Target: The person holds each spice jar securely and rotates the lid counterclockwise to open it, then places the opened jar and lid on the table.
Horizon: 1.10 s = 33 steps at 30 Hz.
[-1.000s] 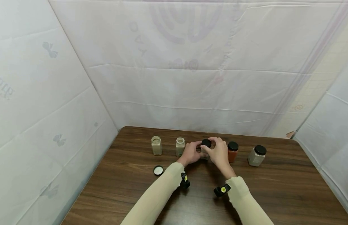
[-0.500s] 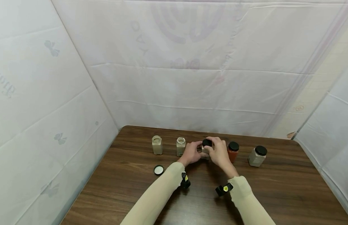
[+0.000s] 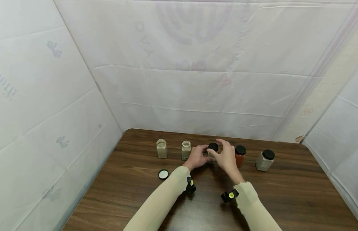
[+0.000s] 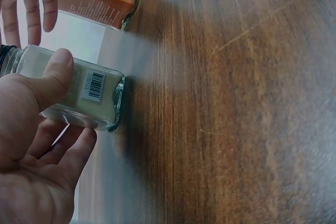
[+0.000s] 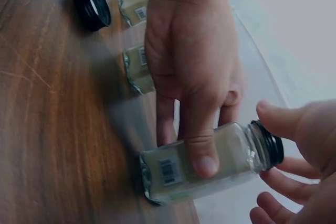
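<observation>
A square glass jar of pale powder, with a barcode label, stands on the table in front of me. My left hand grips its body, thumb on one side and fingers on the other. Its black screw lid sits on the jar's neck. Around that lid my right hand is spread, thumb and fingers loosened, the index finger standing off the rim in the head view. In the left wrist view, the right hand's fingers are extended beyond the jar.
Left of the hands stand two uncapped jars, one nearer and one farther left. A removed black lid lies upturned before them. To the right are a capped jar of orange-red powder and another capped pale jar.
My right hand's fingers have opened away from the lid, the index finger now apart from it. The left hand keeps its hold on the jar, which stays in place.
</observation>
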Tool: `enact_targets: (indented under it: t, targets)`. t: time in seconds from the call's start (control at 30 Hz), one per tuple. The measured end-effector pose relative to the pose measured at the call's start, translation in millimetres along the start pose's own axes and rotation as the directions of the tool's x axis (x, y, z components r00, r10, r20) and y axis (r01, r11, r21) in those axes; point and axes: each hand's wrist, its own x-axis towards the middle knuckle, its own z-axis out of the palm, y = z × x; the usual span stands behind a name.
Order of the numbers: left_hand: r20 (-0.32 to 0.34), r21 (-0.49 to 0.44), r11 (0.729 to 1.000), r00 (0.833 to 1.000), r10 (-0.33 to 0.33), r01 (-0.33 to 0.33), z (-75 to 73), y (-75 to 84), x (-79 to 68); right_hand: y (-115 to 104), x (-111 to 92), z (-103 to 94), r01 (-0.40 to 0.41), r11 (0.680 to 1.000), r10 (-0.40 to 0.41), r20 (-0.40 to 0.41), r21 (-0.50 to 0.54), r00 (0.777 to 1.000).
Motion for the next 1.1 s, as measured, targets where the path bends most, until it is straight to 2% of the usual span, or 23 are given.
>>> enact_targets:
  t: [0.13,0.27,0.5,0.6,0.77,0.97,1.1]
  targets:
    - [-0.014,0.029,1.0,1.0,0.01,-0.01,0.1,1.2,-0.3,-2.2,-2.8,4.5,-0.048,0.999,0.049,-0.067,0.025,0.997]
    - [-0.018,0.045,0.999,1.0,0.013,-0.012,1.1,1.5,0.0,-3.1,-4.3,6.9,-0.08,0.997,0.082,-0.099,0.021,0.992]
    - [-0.014,0.049,0.999,1.0,-0.002,0.003,1.8,-0.7,1.5,-4.3,-4.2,8.2,-0.073,0.997,0.076,-0.105,0.031,0.992]
    - [-0.007,0.033,0.999,1.0,-0.009,0.009,2.2,-0.9,1.5,-3.4,-3.6,6.2,-0.058,0.998,0.06,-0.075,0.029,0.995]
    - [0.0,0.021,1.0,1.0,-0.016,0.016,1.3,-0.6,1.4,0.1,-0.5,0.2,-0.01,1.0,0.009,0.025,0.028,1.0]
    - [-0.012,0.042,0.999,1.0,-0.01,0.01,1.1,-0.7,1.9,2.4,4.1,-5.8,0.029,1.0,-0.029,0.144,0.004,0.989]
    - [-0.019,0.039,0.999,1.0,-0.003,0.004,1.2,-0.8,1.9,2.2,5.8,-7.3,0.026,1.0,-0.025,0.184,-0.002,0.983]
